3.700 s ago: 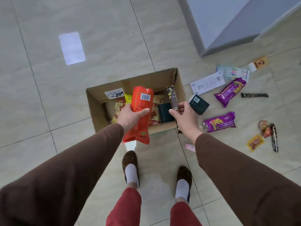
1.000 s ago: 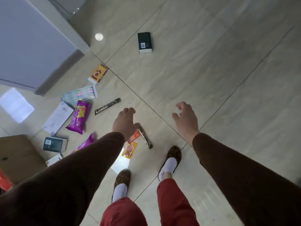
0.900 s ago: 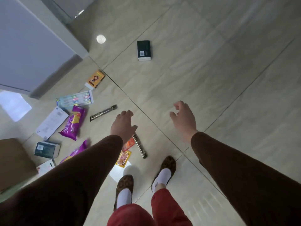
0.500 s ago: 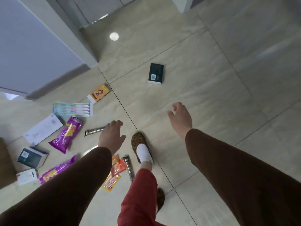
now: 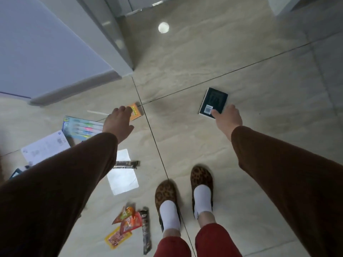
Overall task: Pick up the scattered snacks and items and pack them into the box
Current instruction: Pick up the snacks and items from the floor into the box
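While the dark green box [image 5: 213, 102] is lying flat on the floor [image 5: 185, 141], the right hand [image 5: 227, 120] is reaching over its near corner, grip loosely open, fingertips at the white barcode label, holding nothing. No writing is readable there. Well to the left of that box, the left hand [image 5: 118, 125] is spreading open and empty, partly covering a small orange packet [image 5: 136, 113] with illegible print.
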